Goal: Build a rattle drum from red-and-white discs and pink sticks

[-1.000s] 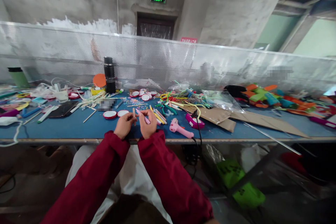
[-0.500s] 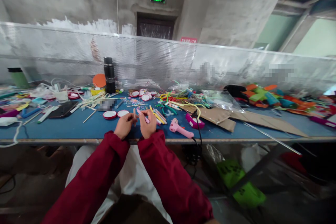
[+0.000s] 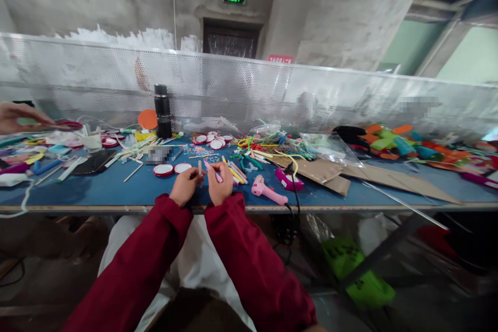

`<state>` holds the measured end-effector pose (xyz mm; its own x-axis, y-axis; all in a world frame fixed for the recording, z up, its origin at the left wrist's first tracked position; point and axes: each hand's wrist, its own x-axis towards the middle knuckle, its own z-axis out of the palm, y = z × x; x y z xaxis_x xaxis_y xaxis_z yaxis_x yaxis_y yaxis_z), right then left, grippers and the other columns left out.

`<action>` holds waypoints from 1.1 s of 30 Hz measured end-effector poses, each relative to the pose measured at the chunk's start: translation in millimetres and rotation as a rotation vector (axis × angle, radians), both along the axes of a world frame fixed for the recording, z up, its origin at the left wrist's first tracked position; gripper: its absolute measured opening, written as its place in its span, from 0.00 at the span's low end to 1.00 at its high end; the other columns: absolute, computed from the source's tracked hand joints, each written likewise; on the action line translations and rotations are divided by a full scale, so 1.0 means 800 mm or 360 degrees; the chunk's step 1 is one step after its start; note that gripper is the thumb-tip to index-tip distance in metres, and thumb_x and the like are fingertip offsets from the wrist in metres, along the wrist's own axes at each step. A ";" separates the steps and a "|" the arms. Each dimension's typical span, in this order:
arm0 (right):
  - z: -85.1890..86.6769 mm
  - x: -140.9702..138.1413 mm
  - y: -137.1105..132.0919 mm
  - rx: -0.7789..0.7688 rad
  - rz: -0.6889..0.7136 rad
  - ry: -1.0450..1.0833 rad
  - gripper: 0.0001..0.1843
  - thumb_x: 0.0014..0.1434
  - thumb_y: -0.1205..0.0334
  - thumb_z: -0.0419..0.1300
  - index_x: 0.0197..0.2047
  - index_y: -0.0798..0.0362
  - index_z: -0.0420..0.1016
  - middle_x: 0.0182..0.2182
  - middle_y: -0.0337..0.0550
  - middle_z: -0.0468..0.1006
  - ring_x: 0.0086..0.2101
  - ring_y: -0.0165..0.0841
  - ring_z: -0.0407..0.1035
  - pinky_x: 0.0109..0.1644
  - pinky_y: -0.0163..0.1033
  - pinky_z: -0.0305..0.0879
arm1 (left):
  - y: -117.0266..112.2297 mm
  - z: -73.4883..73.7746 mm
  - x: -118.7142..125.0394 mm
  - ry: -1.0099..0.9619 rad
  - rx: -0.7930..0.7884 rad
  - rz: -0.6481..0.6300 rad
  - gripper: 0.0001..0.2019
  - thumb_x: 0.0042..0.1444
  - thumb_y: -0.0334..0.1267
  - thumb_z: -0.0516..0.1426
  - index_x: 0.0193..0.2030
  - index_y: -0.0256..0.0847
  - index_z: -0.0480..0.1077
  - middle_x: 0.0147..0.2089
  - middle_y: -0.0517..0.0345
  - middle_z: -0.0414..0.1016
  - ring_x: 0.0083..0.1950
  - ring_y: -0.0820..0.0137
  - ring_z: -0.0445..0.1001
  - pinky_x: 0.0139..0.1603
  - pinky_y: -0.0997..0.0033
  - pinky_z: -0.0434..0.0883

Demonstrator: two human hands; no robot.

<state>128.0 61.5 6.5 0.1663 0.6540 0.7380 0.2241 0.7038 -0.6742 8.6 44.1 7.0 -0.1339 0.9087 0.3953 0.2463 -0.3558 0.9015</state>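
My left hand point(image 3: 184, 185) is closed around a short wooden stick point(image 3: 199, 167) that stands upright between the fingers. My right hand point(image 3: 219, 182) pinches a pink stick point(image 3: 214, 173) held slanted, its tip close to the wooden one. Both hands hover together over the near edge of the blue table point(image 3: 116, 187), in dark red sleeves. A pink glue gun point(image 3: 266, 190) lies just right of my right hand, its black cord running off the table edge.
Red-rimmed white lids point(image 3: 162, 169), coloured sticks point(image 3: 237, 172), a black phone point(image 3: 92, 161), a black bottle point(image 3: 162, 110) and cardboard sheets point(image 3: 350, 174) clutter the table. Another person's hand point(image 3: 17, 116) reaches in at the far left. A perforated metal screen point(image 3: 249, 88) backs the table.
Another person's hand has come in at the far left, covering the green cup there. My own hands have barely moved.
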 end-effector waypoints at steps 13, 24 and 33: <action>-0.005 0.002 0.009 0.0040 0.0083 -0.0098 0.10 0.64 0.56 0.54 0.40 0.49 0.74 0.35 0.42 0.80 0.38 0.36 0.73 0.45 0.42 0.68 | 0.002 -0.001 -0.002 -0.0035 0.0021 0.0043 0.06 0.48 0.38 0.59 0.31 0.39 0.74 0.27 0.60 0.72 0.29 0.70 0.68 0.33 0.71 0.65; -0.007 -0.005 0.006 -0.0095 0.0344 -0.0377 0.12 0.52 0.64 0.62 0.42 0.46 0.72 0.33 0.36 0.80 0.34 0.35 0.75 0.43 0.41 0.70 | 0.004 -0.004 -0.009 -0.0317 0.0082 0.0343 0.15 0.49 0.49 0.62 0.35 0.39 0.68 0.29 0.61 0.71 0.29 0.73 0.67 0.29 0.74 0.62; -0.017 -0.003 0.021 -0.0257 0.0352 -0.0030 0.09 0.50 0.63 0.63 0.38 0.48 0.72 0.30 0.36 0.78 0.32 0.35 0.73 0.38 0.40 0.71 | -0.015 0.018 -0.072 0.0315 0.0172 0.0579 0.26 0.47 0.51 0.64 0.50 0.40 0.71 0.45 0.49 0.78 0.45 0.60 0.75 0.48 0.61 0.70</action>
